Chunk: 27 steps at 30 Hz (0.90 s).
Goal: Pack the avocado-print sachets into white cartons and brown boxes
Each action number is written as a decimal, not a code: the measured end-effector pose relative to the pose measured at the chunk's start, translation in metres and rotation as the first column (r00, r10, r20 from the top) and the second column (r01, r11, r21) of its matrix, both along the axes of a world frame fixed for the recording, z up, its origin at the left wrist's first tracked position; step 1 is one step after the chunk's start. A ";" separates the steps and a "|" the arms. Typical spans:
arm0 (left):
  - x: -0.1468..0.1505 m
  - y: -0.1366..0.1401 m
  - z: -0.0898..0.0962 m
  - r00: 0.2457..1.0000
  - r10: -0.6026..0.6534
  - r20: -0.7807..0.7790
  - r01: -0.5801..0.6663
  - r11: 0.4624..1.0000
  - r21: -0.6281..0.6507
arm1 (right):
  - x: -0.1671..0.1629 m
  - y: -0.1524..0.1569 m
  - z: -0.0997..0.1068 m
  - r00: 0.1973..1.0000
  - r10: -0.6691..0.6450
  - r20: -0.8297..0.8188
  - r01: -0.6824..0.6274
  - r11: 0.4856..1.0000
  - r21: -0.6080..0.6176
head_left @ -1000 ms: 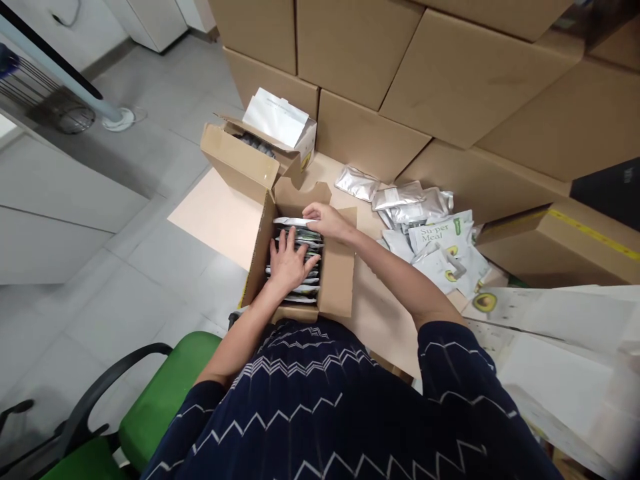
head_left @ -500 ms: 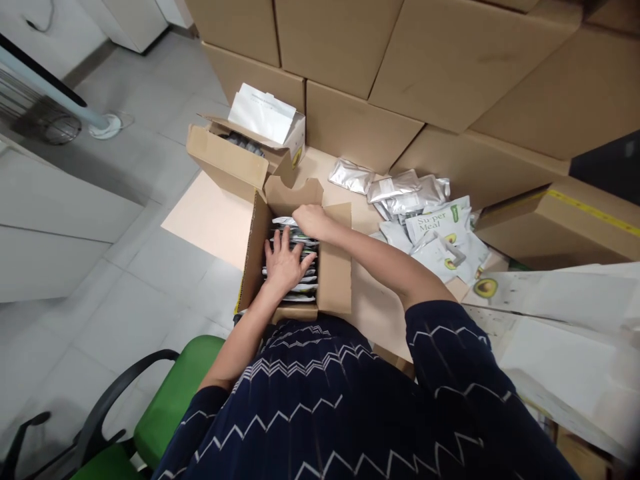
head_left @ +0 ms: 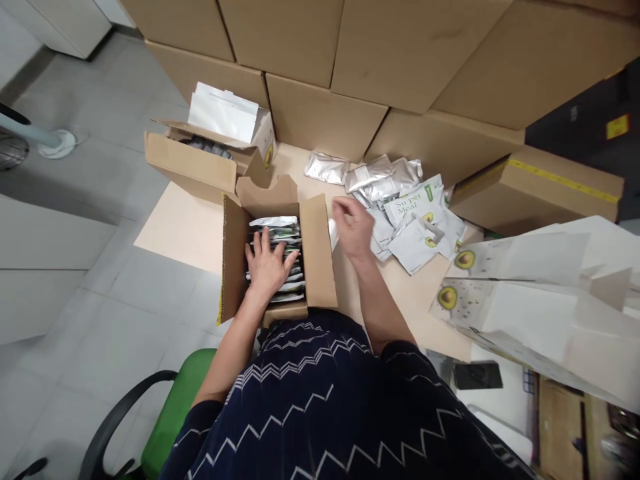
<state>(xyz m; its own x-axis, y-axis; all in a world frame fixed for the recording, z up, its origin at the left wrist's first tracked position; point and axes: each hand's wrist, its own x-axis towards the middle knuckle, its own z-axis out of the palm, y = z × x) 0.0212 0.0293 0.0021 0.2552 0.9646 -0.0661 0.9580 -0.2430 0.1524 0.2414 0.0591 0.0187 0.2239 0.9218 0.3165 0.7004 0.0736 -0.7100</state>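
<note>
In the open cardboard box (head_left: 319,257) before me stands a row of white pouches (head_left: 289,287) packed on edge. My left hand (head_left: 266,267) rests on top of them, fingers spread, holding none. Beyond the right flap, over the table, is my right hand (head_left: 354,230) with curled fingers; whatever they may hold is hidden. A small white piece (head_left: 333,233) shows just below its fingertips, partly behind the flap; I cannot tell whether they touch. To its right lies a loose pile of white pouches printed "Super Meal" (head_left: 411,203), with silvery pouches (head_left: 383,177) behind.
Another open carton (head_left: 190,160) with dark contents stands back left, before a white box (head_left: 225,113). Large cardboard boxes (head_left: 320,117) wall the back. White avocado-printed cartons (head_left: 520,300) stand right, near a dark phone-like slab (head_left: 477,375). A green chair (head_left: 177,400) is at lower left.
My right hand has left the inside of the box and moved right, past its flap. The left hand stays on the packed pouches. The camera view has shifted to the right.
</note>
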 end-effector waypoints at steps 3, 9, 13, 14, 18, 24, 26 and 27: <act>0.000 0.001 0.000 1.000 -0.002 -0.007 0.002 1.000 -0.004 | 0.074 -0.042 -0.039 0.941 -0.289 0.174 0.320 0.929 -0.187; 0.000 0.002 0.001 1.000 -0.018 0.008 0.018 1.000 0.001 | 0.160 -0.104 -0.099 0.819 -0.283 0.498 0.573 0.448 -0.687; 0.001 0.001 0.001 1.000 -0.009 0.018 0.009 1.000 0.000 | 0.152 -0.111 -0.117 0.806 -0.285 0.519 0.587 0.498 -0.638; 0.002 0.001 0.001 1.000 -0.005 0.017 0.005 1.000 0.004 | 0.149 -0.111 -0.118 0.789 -0.305 0.534 0.609 0.510 -0.608; 0.003 -0.001 0.002 1.000 0.004 0.016 -0.004 1.000 0.003 | 0.144 -0.116 -0.107 0.776 -0.350 0.524 0.626 0.524 -0.578; 0.002 -0.002 0.000 1.000 0.013 0.015 -0.013 1.000 0.004 | 0.155 -0.119 -0.047 0.836 -0.443 0.324 0.542 0.759 -0.361; 0.001 -0.002 -0.001 1.000 0.010 0.011 -0.010 1.000 0.011 | 0.146 -0.111 -0.020 0.898 -0.419 0.134 0.438 0.880 -0.185; 0.001 -0.002 -0.001 1.000 0.009 0.009 -0.009 1.000 0.012 | 0.139 -0.104 -0.006 0.923 -0.384 0.031 0.385 0.917 -0.103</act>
